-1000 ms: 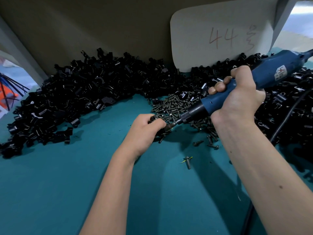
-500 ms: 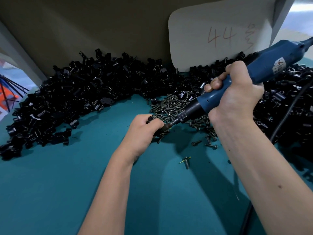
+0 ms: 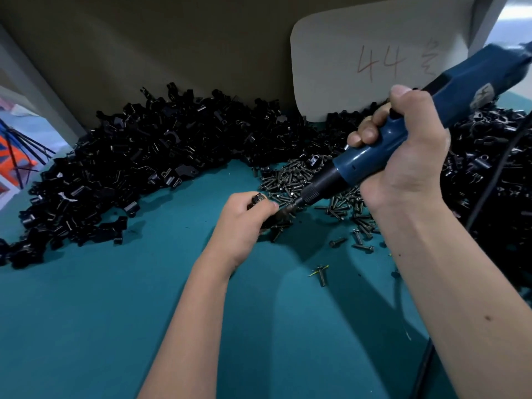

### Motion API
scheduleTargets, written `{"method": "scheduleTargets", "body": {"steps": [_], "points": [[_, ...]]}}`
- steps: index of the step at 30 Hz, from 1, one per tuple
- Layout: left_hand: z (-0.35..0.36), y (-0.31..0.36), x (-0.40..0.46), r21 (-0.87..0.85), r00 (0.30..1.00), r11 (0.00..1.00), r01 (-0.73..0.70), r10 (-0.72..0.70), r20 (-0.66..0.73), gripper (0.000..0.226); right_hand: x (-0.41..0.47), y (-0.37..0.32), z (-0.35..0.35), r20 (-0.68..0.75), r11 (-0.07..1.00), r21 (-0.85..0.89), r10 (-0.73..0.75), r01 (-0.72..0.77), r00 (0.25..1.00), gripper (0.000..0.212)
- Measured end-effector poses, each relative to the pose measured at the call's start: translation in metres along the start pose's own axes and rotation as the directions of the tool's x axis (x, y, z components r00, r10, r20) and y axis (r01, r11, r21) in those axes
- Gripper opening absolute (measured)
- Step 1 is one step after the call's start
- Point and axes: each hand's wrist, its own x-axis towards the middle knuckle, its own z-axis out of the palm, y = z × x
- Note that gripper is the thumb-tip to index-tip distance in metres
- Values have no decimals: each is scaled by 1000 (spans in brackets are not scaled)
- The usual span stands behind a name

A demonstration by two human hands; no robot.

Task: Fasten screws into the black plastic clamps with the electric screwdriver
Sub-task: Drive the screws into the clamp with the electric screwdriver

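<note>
Little has moved since a second ago: right hand (image 3: 403, 156) and electric screwdriver (image 3: 383, 151) sit slightly higher toward 1 o'clock, tool tilted a bit steeper; left hand (image 3: 244, 223) stays put at the edge of the screw pile.

Right hand: fingers wrapped round the blue body of the screwdriver, thumb on top, fingertips (image 3: 364, 135) showing on the far side. Tool runs diagonally from 2 o'clock down to centre, black nose pointing at the left hand. Bit tip meets the part at the left thumb; exact contact is blurred.

Left hand: fingers curled, pinching a black plastic clamp (image 3: 259, 198), only partly visible above the thumb. Can't tell whether a screw is seated in it.

Loose screws (image 3: 290, 180) heaped just past the left hand at 12 to 1 o'clock of it, under the tool nose, with strays scattered toward 4 o'clock. One lone screw (image 3: 321, 276) lies apart at 5 o'clock of the left hand, with a yellowish sliver across it.

Big clamp pile (image 3: 129, 168) arcs along the back from 9 o'clock to 3 o'clock on the teal table (image 3: 115, 326). White card (image 3: 359, 53) marked "44" stands at 1 o'clock against the brown backboard (image 3: 172, 38). Black cable (image 3: 495, 180) drops down the right side at 3 o'clock.
</note>
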Motion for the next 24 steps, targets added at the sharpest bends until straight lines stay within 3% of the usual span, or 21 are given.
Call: {"method": "scheduleTargets", "body": {"steps": [5, 9, 20, 24], "points": [[4, -4, -4, 345, 955, 919, -194, 257, -148, 39, 3, 12, 1, -368, 998, -38, -65, 55, 927, 28], [4, -5, -3, 457, 912, 860, -225, 352, -213, 41, 7, 16, -4, -494, 1000, 2, -19, 23, 869, 24], [15, -3, -4, 390, 915, 885, -255, 352, -199, 38, 11, 5, -7, -379, 999, -15, -41, 39, 924, 22], [11, -8, -3, 298, 949, 930, -216, 272, -160, 37, 4, -3, -4, -83, 996, -43, -84, 80, 993, 20]]}}
